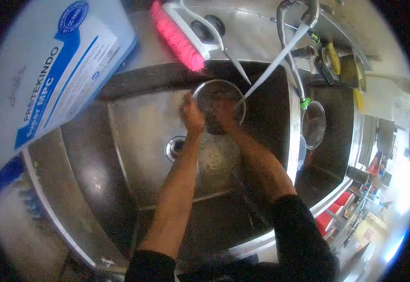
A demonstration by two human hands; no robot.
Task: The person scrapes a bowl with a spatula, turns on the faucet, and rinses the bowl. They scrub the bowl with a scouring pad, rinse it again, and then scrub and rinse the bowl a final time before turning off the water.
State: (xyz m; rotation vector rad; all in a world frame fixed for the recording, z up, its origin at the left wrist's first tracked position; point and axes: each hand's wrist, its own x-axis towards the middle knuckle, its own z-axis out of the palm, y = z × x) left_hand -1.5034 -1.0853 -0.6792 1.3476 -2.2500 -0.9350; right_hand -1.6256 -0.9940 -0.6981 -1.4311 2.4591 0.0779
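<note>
A round metal bowl is tilted toward me in the sink basin, near its far wall. My left hand grips its left rim, thumb side up. My right hand reaches into the bowl; its fingers are dim and blurred, so their pose does not show. A white stream of water runs slantwise from the faucet to the bowl's right side near my right hand. The drain lies left of my left forearm.
A pink-bristled brush with a white handle rests on the back ledge. A big white jerrycan stands at the left. In the right basin is a round, rimmed vessel. A divider separates the basins. Utensils lie at the upper right.
</note>
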